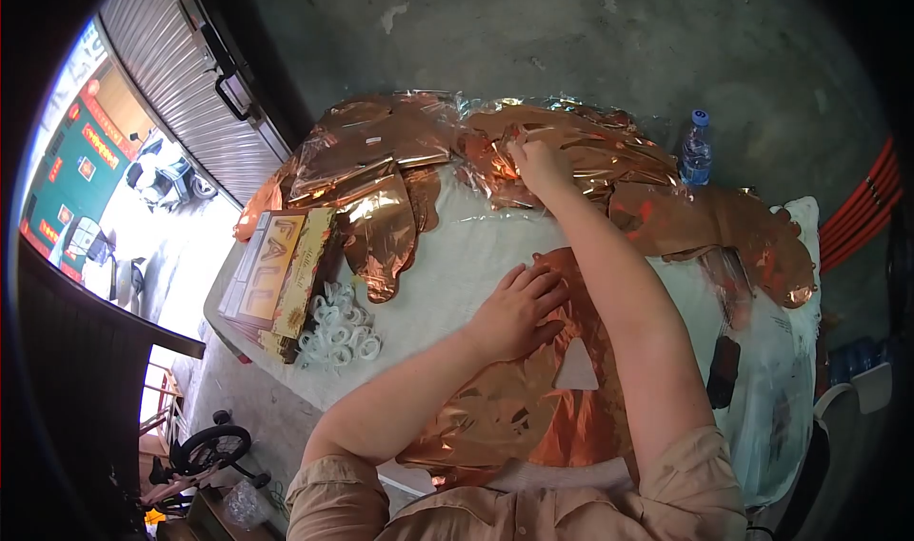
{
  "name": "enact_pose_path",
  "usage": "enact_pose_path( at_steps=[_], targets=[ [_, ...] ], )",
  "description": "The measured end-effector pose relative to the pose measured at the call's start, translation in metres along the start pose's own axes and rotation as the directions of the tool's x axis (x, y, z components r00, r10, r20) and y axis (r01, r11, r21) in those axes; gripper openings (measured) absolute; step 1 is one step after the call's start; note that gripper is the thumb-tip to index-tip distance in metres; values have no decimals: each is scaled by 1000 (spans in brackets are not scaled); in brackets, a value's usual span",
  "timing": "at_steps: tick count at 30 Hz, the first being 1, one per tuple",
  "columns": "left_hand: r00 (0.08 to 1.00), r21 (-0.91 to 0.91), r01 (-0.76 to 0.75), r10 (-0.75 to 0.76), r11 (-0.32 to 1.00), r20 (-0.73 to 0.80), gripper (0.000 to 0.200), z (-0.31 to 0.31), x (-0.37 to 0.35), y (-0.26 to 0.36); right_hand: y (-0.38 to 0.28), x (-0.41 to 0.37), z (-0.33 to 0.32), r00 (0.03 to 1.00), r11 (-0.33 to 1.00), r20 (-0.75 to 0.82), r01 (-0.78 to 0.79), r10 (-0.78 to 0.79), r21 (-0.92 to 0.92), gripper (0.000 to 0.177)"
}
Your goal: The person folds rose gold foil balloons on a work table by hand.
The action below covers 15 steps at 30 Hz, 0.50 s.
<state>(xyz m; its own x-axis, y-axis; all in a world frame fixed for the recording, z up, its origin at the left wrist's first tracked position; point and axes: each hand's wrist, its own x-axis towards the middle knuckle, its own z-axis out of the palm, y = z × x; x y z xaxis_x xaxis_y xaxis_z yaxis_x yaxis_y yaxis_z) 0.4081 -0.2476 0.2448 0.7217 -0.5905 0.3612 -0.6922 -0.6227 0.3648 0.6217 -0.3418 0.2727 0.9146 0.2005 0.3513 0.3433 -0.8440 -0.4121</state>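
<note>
Flat copper-coloured foil balloons lie over the white-covered table. My left hand (519, 314) rests palm down, fingers extended, on a copper foil balloon (505, 412) with a triangular cut-out, close to my body. Reaching further across, my right hand (541, 167) has its fingers closed on a foil balloon (495, 165) in the far row. Crinkled clear plastic covers parts of that row. Another folded foil balloon (386, 231) hangs toward me left of the middle, and a flat one (752, 231) lies at the right.
A stack of printed boxes (286, 270) and a heap of white ribbon rings (340, 327) sit at the left. A water bottle (697, 150) stands at the far right edge. A dark object (724, 371) and clear plastic bags (776, 389) lie on the right. A chair (847, 398) stands beside the table.
</note>
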Motion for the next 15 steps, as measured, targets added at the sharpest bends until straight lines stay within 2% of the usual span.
enact_pose_path(
  at_steps=[2,4,5,7,10,11,12,13,14,15],
  targets=[
    [1000,-1,0,0,1000,6,47,-1,0,0,0,2,0,1000,1000,0,-12,12,23,30],
    [1000,-1,-5,5,1000,12,47,-1,1,0,1,2,1,992,988,-30,122,-125,-97,27],
    [1000,0,-11,11,1000,-3,46,-1,1,0,-1,-1,2,992,987,-31,122,-126,-100,27],
    [1000,0,-19,19,1000,-20,45,0,1,-1,-7,-8,5,975,953,5,219,-223,-209,24],
    [1000,-17,-21,21,1000,-16,46,-2,0,-1,-9,0,-9,991,962,34,136,-131,-235,18],
    [1000,-12,-9,9,1000,-9,45,-2,0,0,-10,10,-24,995,989,54,94,-89,-110,15],
    [1000,-6,2,-2,1000,-4,45,-2,0,0,-11,14,-46,989,990,-55,138,-138,-10,17],
    [1000,-11,-1,1,1000,-8,45,-2,1,0,-10,23,-63,999,986,-45,23,-15,167,24],
    [1000,-14,1,-1,1000,-3,45,-1,1,-1,2,35,-73,962,953,-220,211,-163,218,28],
    [1000,-17,1,-1,1000,5,45,-1,0,-1,-13,23,-104,965,943,-250,157,-82,294,27]
  ],
)
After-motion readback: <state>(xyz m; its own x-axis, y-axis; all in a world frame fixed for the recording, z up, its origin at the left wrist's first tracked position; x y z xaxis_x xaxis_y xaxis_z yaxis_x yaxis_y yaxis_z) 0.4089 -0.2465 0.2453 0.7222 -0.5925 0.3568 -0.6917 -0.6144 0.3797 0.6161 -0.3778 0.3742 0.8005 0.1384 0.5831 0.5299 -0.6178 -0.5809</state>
